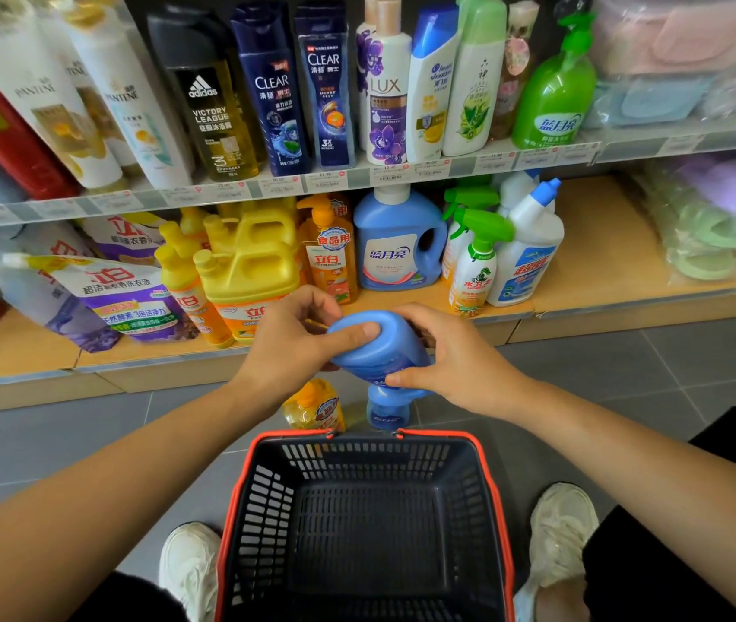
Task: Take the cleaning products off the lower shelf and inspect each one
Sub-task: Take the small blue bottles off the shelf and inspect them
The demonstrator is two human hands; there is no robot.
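Note:
I hold a blue bottle (377, 347) tipped over in front of the lower shelf (604, 258), its base toward me. My left hand (299, 341) grips its left side with the thumb across the base. My right hand (451, 352) holds the right side, thumb under the body. On the floor below stand a small yellow pump bottle (314, 406) and a small blue bottle (386, 413). The shelf holds a large blue detergent jug (395, 244), yellow jugs (247, 267), an orange pump bottle (328, 249), green-trigger sprayers (474, 262), a white-and-blue cleaner bottle (527, 249) and refill pouches (106, 294).
A dark shopping basket with a red rim (364, 523) stands on the grey tile floor between my shoes. The upper shelf (357, 175) carries shampoo and body wash bottles. Bagged soft goods (716, 217) fill the right end of both shelves.

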